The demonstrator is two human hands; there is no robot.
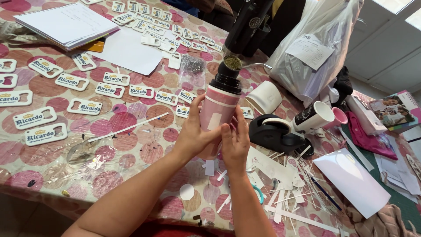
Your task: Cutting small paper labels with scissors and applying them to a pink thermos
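While both forearms rise from the bottom edge, the left hand wraps the side of a pink cylindrical flask with a black neck, fingers curled around it. The right hand presses flat against the flask's front, fingers straight on a white label; the flask's base is hidden behind the palms. Below the fingers, white paper scraps litter the pink-dotted plastic tablecloth, whose near edge drops away at lower left. Just right of the fingers sits a black tape dispenser. Left of them lie white printed card tags, with bare cloth between. Beyond the fingertips, a white plastic bag is cut off by the top edge.
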